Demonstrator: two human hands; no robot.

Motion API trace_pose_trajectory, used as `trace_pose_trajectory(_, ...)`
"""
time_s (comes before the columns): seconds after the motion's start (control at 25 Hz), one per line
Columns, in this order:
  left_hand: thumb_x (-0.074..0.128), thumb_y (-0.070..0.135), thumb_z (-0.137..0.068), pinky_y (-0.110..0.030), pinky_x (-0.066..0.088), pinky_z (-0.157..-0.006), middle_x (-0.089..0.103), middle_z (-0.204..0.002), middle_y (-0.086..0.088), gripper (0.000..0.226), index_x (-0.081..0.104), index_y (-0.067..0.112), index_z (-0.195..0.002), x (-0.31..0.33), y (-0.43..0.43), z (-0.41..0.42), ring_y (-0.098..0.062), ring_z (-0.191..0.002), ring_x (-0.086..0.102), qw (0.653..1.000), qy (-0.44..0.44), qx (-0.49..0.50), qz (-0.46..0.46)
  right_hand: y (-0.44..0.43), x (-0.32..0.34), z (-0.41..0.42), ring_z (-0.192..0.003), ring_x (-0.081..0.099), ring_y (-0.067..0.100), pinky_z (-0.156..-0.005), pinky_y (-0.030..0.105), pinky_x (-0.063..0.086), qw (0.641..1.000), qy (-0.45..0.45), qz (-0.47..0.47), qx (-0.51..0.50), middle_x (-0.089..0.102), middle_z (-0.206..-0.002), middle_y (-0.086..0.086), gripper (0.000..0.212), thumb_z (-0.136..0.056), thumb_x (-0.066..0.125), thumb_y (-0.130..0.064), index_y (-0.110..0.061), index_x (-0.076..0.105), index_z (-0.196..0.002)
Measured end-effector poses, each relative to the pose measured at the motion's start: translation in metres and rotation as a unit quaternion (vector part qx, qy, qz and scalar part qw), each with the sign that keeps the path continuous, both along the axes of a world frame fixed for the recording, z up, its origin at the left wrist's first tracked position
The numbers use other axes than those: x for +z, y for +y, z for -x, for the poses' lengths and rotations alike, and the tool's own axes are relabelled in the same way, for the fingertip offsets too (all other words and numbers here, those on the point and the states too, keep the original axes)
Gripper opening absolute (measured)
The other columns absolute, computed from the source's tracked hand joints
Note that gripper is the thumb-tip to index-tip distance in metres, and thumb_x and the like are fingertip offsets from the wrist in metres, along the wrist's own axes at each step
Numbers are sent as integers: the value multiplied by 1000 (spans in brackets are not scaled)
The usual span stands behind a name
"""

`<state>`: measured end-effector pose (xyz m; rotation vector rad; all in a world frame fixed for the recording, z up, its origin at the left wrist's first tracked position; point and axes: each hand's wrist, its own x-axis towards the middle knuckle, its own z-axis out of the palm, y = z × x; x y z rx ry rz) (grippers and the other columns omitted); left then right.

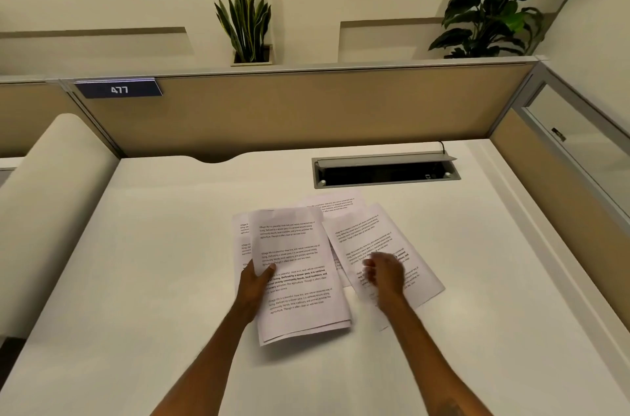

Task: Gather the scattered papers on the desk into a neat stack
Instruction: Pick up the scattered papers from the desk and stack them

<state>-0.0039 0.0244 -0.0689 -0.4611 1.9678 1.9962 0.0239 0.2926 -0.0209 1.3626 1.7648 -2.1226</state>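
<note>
Printed white sheets lie on the white desk (136, 262). My left hand (255, 282) grips the left edge of a small stack of papers (300, 279), thumb on top, lifted slightly off the desk. One sheet (240, 238) peeks out from under the stack's left side. My right hand (383, 274), blurred, rests with curled fingers on a tilted sheet (368, 238) to the right; whether it pinches the sheet is unclear. A further sheet (335, 206) lies behind, partly covered.
An open cable tray (385, 173) is set into the desk behind the papers. Tan partition panels (306, 108) wall the back and right side. A rolled cream object (51, 194) lies at the left. Plants stand beyond the partition.
</note>
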Motion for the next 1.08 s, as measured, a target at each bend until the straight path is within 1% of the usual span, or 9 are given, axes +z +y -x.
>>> trace_pose_trajectory(0.04,59,7,-101,-59,53,-101,66,-131,-22,39,53,1,-139,0,0,-1,-40,-115,67,1000,1,-4,-1,25,-3,1,-91,68,31,-77,39,56,984,-29,-170,35,71,-106,20,24,-93,60,-6,1,64,-116)
trace_pose_trajectory(0.12,59,8,-101,-52,58,-95,68,-129,-20,38,54,3,-138,3,-1,-2,-36,-111,69,1000,2,-8,-1,69,-11,0,-128,47,39,-105,46,42,924,-91,-348,126,51,-138,24,46,-94,62,-11,0,51,-137)
trace_pose_trajectory(0.2,59,9,-101,-39,63,-84,69,-127,-18,38,54,4,-138,5,-2,-1,-28,-104,71,1000,9,-8,4,94,-20,0,-140,33,40,-113,52,33,893,-129,-385,195,37,-151,22,62,-95,63,-17,-4,36,-149)
trace_pose_trajectory(0.36,59,10,-101,-31,64,-75,70,-124,-17,33,56,7,-134,5,-3,1,-24,-99,72,1000,13,-3,14,99,-29,2,-140,32,39,-114,53,29,861,-165,-403,265,37,-151,19,70,-94,64,-24,-11,28,-153)
trace_pose_trajectory(0.52,59,9,-101,-45,61,-86,69,-126,-20,37,54,2,-138,4,-1,3,-33,-104,71,1000,12,2,18,98,-27,8,-132,43,40,-112,50,35,870,-176,-381,260,47,-141,19,51,-94,62,-20,-10,45,-141)
trace_pose_trajectory(0.72,58,8,-101,-31,63,-75,69,-125,-19,36,54,2,-137,4,0,3,-25,-98,72,999,25,3,23,113,-28,11,-108,65,39,-95,44,54,942,-92,-251,202,68,-120,20,30,-86,70,-7,1,64,-114)
trace_pose_trajectory(0.84,58,6,-101,-37,62,-82,68,-127,-21,37,54,-1,-137,4,-2,4,-31,-101,71,999,29,4,21,119,-27,1,-114,64,39,-104,48,50,977,9,-138,160,67,-128,20,35,-93,66,-6,1,62,-127)
trace_pose_trajectory(0.96,59,6,-101,-53,57,-96,67,-129,-24,38,53,-2,-138,7,-4,3,-40,-112,68,1000,26,11,10,127,-29,-10,-118,62,40,-107,55,46,990,87,-39,100,63,-132,22,38,-98,59,-8,0,57,-135)
trace_pose_trajectory(1.08,60,6,-100,-55,56,-98,67,-129,-23,40,53,-2,-138,13,-6,4,-41,-114,68,999,27,18,-3,131,-28,-18,-124,60,40,-110,58,43,988,125,56,78,65,-133,17,38,-98,59,-10,-8,58,-136)
